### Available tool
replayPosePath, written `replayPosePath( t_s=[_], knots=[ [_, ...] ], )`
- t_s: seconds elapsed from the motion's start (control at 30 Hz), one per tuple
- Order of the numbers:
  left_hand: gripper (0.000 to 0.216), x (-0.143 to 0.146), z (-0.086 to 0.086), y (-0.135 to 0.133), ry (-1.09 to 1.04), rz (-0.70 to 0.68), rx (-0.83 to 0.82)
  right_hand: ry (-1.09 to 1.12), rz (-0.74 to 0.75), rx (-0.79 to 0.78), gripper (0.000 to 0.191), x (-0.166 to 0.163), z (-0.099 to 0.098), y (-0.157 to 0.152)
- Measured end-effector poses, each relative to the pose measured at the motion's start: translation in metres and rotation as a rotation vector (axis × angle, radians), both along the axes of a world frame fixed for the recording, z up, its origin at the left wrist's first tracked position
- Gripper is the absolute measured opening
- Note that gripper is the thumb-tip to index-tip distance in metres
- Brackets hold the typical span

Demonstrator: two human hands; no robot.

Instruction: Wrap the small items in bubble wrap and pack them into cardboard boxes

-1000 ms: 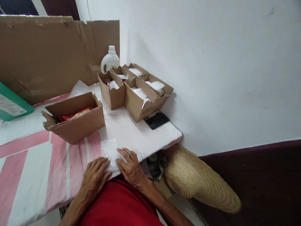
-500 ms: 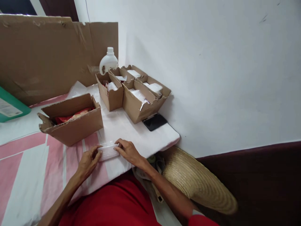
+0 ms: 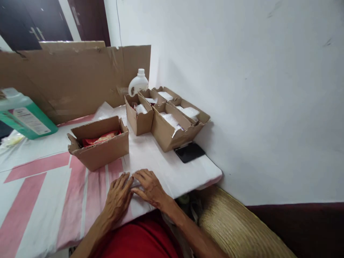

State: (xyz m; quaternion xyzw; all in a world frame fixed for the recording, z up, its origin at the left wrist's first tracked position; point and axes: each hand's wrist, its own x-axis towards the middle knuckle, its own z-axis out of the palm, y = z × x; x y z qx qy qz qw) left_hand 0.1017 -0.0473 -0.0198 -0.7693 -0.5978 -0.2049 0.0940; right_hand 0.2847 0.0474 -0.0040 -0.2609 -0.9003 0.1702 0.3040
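Under my two hands, by the table's near edge, lies a small bundle of clear bubble wrap (image 3: 137,183), mostly covered by my fingers. My left hand (image 3: 119,195) is closed over its left part, knuckles up. From the right, my right hand (image 3: 149,186) curls over the same bundle, its thumb reaching towards my left fingers. What the wrap contains, if anything, is hidden. Just beyond my left hand stands an open cardboard box (image 3: 103,152) with a red packet (image 3: 100,139) inside.
Several cardboard boxes (image 3: 166,138) with white wrapped items stand together by the wall. A black phone (image 3: 189,152) lies in front of them. Behind are a white bottle (image 3: 138,84) and a cardboard panel (image 3: 80,79). A green jug (image 3: 29,120) is at left, a woven mat (image 3: 228,222) beside the table.
My hands have come closer together and now cover the bubble wrap, which they held by its ends before. The camera view has shifted up and left.
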Motion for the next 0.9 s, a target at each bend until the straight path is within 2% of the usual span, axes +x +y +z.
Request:
replayPosePath(
  t_s=[0.07, 0.13, 0.17, 0.2, 0.23, 0.3, 0.4, 0.47, 0.53, 0.57, 0.6, 0.67, 0.77, 0.9],
  knots=[
    [0.040, -0.006, 0.002, 0.005, -0.005, -0.033, 0.008, -0.052, 0.042, 0.090, 0.034, 0.001, -0.008, -0.001],
    [0.042, -0.010, 0.011, 0.010, -0.002, -0.073, 0.017, -0.051, 0.043, 0.183, 0.014, 0.000, -0.010, 0.003],
    [0.045, -0.012, 0.018, 0.013, -0.002, -0.090, 0.023, -0.046, 0.047, 0.223, 0.006, 0.000, -0.006, 0.006],
    [0.047, -0.013, 0.028, 0.015, -0.004, -0.102, 0.029, -0.043, 0.054, 0.254, 0.011, 0.000, 0.004, 0.010],
    [0.049, -0.015, 0.041, 0.018, -0.008, -0.109, 0.037, -0.043, 0.060, 0.276, 0.016, -0.001, 0.018, 0.014],
    [0.048, -0.021, 0.077, 0.025, -0.022, -0.103, 0.065, -0.034, 0.057, 0.310, 0.021, -0.002, 0.060, 0.022],
    [0.043, -0.037, 0.151, 0.039, -0.043, -0.079, 0.162, 0.044, 0.039, 0.413, 0.020, -0.014, 0.139, 0.039],
    [0.039, -0.055, 0.198, 0.051, -0.050, -0.049, 0.260, 0.083, 0.038, 0.464, 0.023, -0.034, 0.183, 0.057],
    [0.033, -0.078, 0.228, 0.066, -0.034, 0.060, 0.316, 0.070, 0.040, 0.475, 0.028, -0.062, 0.208, 0.080],
    [0.033, -0.091, 0.236, 0.073, -0.041, 0.106, 0.304, 0.045, 0.061, 0.475, 0.028, -0.078, 0.214, 0.092],
    [0.034, -0.104, 0.239, 0.081, -0.056, 0.134, 0.266, -0.001, 0.098, 0.482, 0.027, -0.094, 0.215, 0.103],
    [0.036, -0.129, 0.232, 0.093, -0.098, 0.137, 0.153, -0.135, 0.191, 0.503, 0.023, -0.125, 0.209, 0.123],
    [0.035, -0.156, 0.209, 0.105, -0.120, 0.126, -0.042, -0.316, 0.301, 0.506, 0.021, -0.160, 0.193, 0.140],
    [0.033, -0.168, 0.181, 0.113, -0.089, 0.115, -0.220, -0.423, 0.421, 0.375, 0.017, -0.182, 0.177, 0.148]
  ],
)
